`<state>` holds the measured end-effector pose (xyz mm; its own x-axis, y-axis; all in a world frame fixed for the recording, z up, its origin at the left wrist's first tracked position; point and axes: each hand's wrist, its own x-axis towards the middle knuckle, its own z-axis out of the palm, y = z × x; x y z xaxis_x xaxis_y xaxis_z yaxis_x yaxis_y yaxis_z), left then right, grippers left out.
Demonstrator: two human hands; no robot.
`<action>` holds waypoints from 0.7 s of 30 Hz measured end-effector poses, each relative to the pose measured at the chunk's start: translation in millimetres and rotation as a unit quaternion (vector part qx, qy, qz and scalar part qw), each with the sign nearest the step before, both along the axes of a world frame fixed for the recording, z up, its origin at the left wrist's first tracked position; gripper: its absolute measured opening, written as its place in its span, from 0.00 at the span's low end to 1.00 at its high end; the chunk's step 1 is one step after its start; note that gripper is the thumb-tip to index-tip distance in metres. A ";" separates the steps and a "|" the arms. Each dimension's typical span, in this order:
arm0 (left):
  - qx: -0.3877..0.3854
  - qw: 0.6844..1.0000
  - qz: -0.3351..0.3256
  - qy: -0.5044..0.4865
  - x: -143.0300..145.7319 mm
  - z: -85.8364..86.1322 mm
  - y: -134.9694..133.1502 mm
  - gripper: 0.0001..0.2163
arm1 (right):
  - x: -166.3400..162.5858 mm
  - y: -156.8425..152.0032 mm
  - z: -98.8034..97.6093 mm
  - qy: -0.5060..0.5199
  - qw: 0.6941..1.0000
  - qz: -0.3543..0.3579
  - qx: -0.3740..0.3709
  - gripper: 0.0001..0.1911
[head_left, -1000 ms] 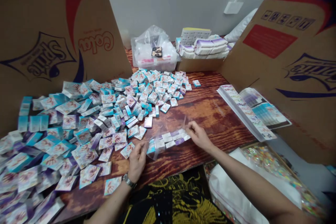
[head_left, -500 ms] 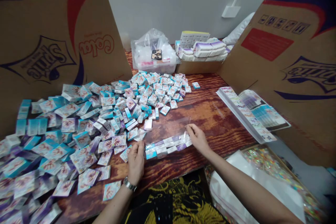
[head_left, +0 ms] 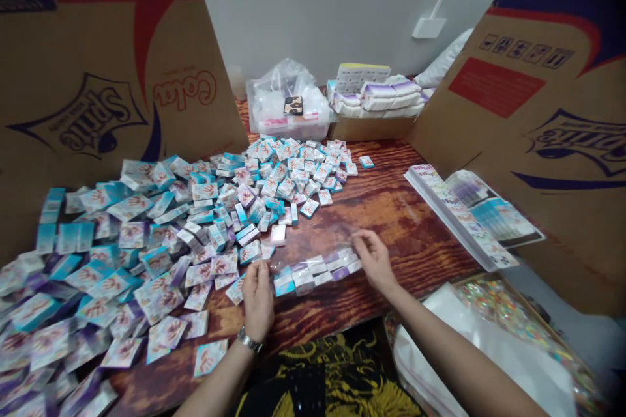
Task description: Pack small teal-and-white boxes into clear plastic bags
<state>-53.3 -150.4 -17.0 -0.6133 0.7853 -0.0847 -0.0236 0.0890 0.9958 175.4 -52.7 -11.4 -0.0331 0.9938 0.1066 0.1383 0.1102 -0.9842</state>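
A clear plastic bag (head_left: 313, 249) lies across the front of the wooden table, with two rows of small white, blue and purple boxes (head_left: 317, 272) inside its lower part. My left hand (head_left: 257, 296), with a metal watch on the wrist, is closed on the bag's left edge. At the other end my right hand (head_left: 374, 258) pinches the bag's upper right edge between thumb and fingers. A large heap of small boxes (head_left: 161, 231) printed with a hand picture spreads to the left and behind the bag. One loose box (head_left: 210, 357) lies near my left forearm.
Tall cardboard sheets (head_left: 112, 65) stand at left and right. Behind the heap are a plastic-wrapped tub (head_left: 288, 114) and a low carton (head_left: 376, 125) of packs. To the right lie printed card stacks (head_left: 460, 215); below them is a box of colourful small packets (head_left: 508, 313).
Both hands still hold the bag at its two ends. The bag's upper edge has dropped a little towards the boxes. The view has shifted slightly.
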 end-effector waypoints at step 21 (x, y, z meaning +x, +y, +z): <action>-0.012 0.980 -0.137 0.142 -0.5 -4.4 -13.3 0.11 | 1.1 9.0 6.4 -0.284 0.958 -0.027 0.031 0.12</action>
<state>-53.8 -163.7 -21.4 -0.3814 0.9236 0.0386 0.2816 0.0763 0.9565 176.5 -43.7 -5.0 -0.0508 0.9882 0.1448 0.6571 0.1423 -0.7402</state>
